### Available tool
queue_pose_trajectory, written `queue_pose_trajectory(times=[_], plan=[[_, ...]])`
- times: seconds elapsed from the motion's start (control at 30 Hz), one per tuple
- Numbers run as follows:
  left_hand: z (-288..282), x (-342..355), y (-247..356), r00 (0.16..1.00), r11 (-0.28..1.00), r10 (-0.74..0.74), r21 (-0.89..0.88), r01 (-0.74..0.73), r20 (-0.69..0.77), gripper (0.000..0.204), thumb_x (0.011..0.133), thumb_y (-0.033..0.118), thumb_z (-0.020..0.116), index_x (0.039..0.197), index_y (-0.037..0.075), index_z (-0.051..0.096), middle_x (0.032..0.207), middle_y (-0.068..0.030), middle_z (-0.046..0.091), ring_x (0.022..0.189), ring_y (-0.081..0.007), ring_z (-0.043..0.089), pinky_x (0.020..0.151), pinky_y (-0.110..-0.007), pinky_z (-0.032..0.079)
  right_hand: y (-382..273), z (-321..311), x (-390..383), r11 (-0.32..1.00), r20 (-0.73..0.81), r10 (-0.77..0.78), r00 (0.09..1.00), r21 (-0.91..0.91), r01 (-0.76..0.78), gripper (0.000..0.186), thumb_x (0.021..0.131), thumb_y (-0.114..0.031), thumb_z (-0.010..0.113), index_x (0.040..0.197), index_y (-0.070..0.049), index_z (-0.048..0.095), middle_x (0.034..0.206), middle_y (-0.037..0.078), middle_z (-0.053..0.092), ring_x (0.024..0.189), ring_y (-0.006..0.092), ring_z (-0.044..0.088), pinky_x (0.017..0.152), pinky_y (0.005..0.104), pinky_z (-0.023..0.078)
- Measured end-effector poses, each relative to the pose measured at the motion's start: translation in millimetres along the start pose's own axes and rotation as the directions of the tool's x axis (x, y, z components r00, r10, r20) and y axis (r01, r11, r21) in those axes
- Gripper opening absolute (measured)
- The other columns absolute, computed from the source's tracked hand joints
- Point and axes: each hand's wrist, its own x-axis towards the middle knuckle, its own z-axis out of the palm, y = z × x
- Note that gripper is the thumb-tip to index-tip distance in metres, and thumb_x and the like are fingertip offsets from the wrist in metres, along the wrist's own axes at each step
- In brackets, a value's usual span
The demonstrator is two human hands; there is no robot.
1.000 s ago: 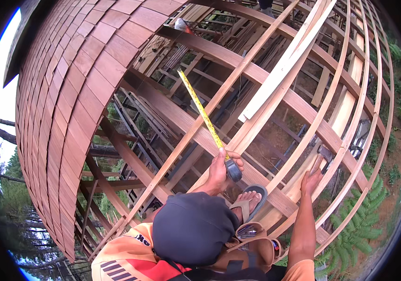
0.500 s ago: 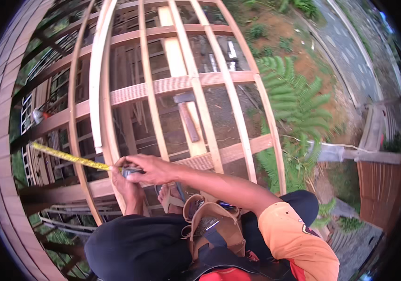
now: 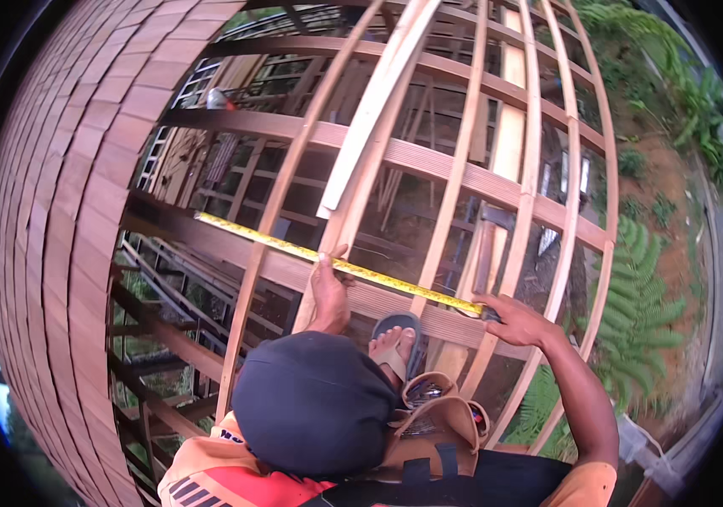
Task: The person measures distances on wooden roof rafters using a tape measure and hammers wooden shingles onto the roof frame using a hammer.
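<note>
A tape measure's yellow blade (image 3: 395,280) stretches across the wooden battens, from near the shingled roof edge to my right hand. My right hand (image 3: 518,321) is closed around the dark case (image 3: 490,313) at the blade's right end. Further left along the blade, my left hand (image 3: 329,291) has thumb and fingers at the strip, steadying it beside a batten (image 3: 315,296). The blade lies over a reddish crosswise beam (image 3: 281,269). Beyond my right hand, a hammer (image 3: 486,253) with a wooden handle lies on a pale board between two battens.
Wooden shingles (image 3: 66,211) cover the slope at left. Open gaps lie between battens and beams. A loose pale batten (image 3: 370,118) rests lengthwise ahead. My sandalled foot (image 3: 395,342) stands near a leather tool pouch (image 3: 442,414). Ferns (image 3: 640,296) grow below right.
My right hand has moved right, away from my left, with the tape case, drawing out more blade between them. My left hand stays by the batten. The view has swung left.
</note>
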Motion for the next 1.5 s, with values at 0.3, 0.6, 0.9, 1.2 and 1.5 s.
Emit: queue_pose_trajectory(times=[0.3,0.6,0.9,1.2,1.5], plan=[[-196.9,43.4,19.5,0.918,0.989,-0.100,0.060,0.133,-0.383,0.046,0.103,0.038,0.039,0.090,0.003,0.065,0.059,0.0001,0.051,0.045,-0.0075,0.043,0.041,-0.023,0.034,227.1,14.0,-193.8,0.984,0.025,0.177,0.984,0.012,-0.178,0.055,0.091,-0.029,0.060,0.141,-0.011,0.045,0.145,0.019,0.040,0.135,0.0381,0.033,0.112,0.0420,0.027],[-188.0,79.0,26.2,0.883,0.758,0.208,0.640,0.127,-0.421,0.035,0.088,0.031,0.064,0.070,0.002,0.068,0.066,-0.0098,0.066,0.056,-0.0176,0.062,0.055,-0.033,0.050,183.3,58.6,-158.9,0.969,-0.133,0.221,0.966,-0.084,-0.233,0.047,0.080,-0.011,0.058,0.127,-0.008,0.052,0.114,0.020,0.050,0.107,0.0375,0.049,0.095,0.0438,0.041],[-225.2,115.4,18.9,0.792,0.695,0.381,0.713,0.094,-0.477,0.040,0.081,0.041,0.068,0.082,0.001,0.073,0.076,-0.0167,0.069,0.073,-0.0266,0.068,0.071,-0.038,0.051,161.8,45.9,-136.8,0.983,-0.288,0.183,0.940,0.041,-0.178,0.043,0.074,-0.009,0.058,0.116,-0.002,0.061,0.101,0.015,0.048,0.098,0.0300,0.052,0.089,0.0373,0.043],[-222.2,139.1,10.4,0.797,0.746,0.334,0.657,0.103,-0.504,0.034,0.082,0.038,0.072,0.078,0.004,0.073,0.075,-0.0129,0.069,0.070,-0.0230,0.065,0.070,-0.038,0.049,134.8,30.3,-113.5,0.969,-0.358,0.155,0.921,-0.126,-0.212,0.041,0.076,-0.006,0.057,0.117,-0.002,0.060,0.105,0.017,0.047,0.100,0.0338,0.052,0.091,0.0397,0.043],[-220.0,134.7,11.1,0.755,0.725,0.344,0.668,0.164,-0.558,0.034,0.081,0.042,0.069,0.084,0.009,0.074,0.083,-0.0152,0.071,0.080,-0.0302,0.068,0.077,-0.040,0.051,129.8,36.6,-107.1,0.985,-0.344,0.107,0.933,-0.088,-0.145,0.042,0.074,-0.005,0.058,0.116,-0.001,0.060,0.104,0.017,0.047,0.100,0.0340,0.052,0.090,0.0392,0.043]])
